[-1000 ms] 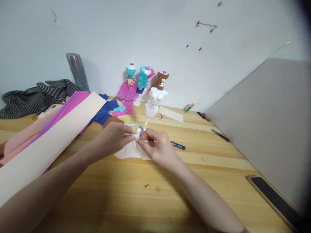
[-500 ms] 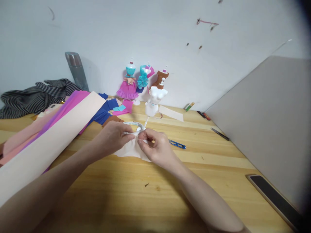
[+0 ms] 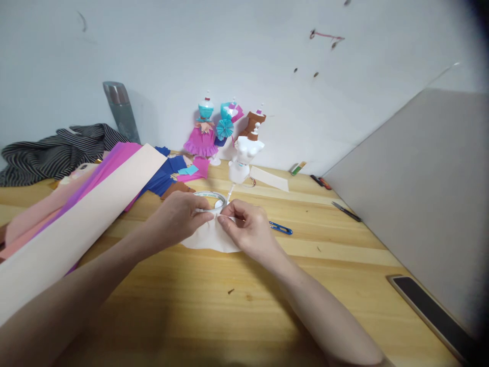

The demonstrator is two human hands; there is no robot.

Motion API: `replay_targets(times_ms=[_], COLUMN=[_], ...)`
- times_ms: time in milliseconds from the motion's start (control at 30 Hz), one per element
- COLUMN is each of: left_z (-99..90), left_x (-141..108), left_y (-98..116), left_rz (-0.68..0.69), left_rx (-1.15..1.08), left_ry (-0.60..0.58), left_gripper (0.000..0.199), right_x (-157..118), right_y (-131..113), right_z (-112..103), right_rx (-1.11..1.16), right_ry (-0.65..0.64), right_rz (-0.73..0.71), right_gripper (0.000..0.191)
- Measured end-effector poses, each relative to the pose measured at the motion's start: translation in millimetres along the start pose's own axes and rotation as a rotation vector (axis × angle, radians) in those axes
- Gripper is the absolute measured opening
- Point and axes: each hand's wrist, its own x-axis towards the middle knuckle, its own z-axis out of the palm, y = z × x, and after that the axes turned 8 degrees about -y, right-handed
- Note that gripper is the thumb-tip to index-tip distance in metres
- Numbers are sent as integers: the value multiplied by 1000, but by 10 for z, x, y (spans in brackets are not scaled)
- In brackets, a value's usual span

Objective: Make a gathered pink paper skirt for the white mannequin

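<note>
A piece of pale crepe paper [image 3: 210, 238] hangs spread over the wooden table, its upper edge between my two hands. My left hand [image 3: 186, 210] pinches that edge at its left. Close beside it, my right hand [image 3: 245, 222] pinches the edge with thumb and forefinger, where small folds gather. A roll of tape [image 3: 209, 194] lies just behind my left fingers, partly covered by them. Beyond my hands stands a small white dress form [image 3: 247, 153] on a thin stem, with a brown band at its neck.
Blue-handled thread snips [image 3: 281, 228] lie right of my right hand. Stacked crepe paper strips [image 3: 95, 214] fill the left side. Dressed mini forms [image 3: 202, 132] stand by the wall. A phone [image 3: 428, 311] and a pen-like tool [image 3: 346, 211] lie along the right panel.
My right hand has shifted slightly at the paper's upper edge, and its fingers lie more closely over it. The paper's lower part now looks flatter and more spread. My left hand stays about in place.
</note>
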Motion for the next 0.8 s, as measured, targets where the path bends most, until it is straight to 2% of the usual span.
replay_targets(times_ms=[267, 533, 667, 800], left_z=[-12, 11, 14, 27], left_x=[-14, 2, 20, 60], left_y=[53, 38, 1, -78], left_rz=[-8, 81, 76, -5], left_rx=[45, 77, -103, -430], left_ry=[-3, 0, -4, -80], left_gripper=[20, 21, 22, 27], right_x=[17, 64, 69, 1], right_y=[39, 81, 85, 9], right_z=[7, 19, 22, 14], right_rx=[36, 179, 252, 117], right_ry=[19, -9, 0, 142], right_rz=[28, 104, 102, -25], right_gripper=[17, 27, 27, 21])
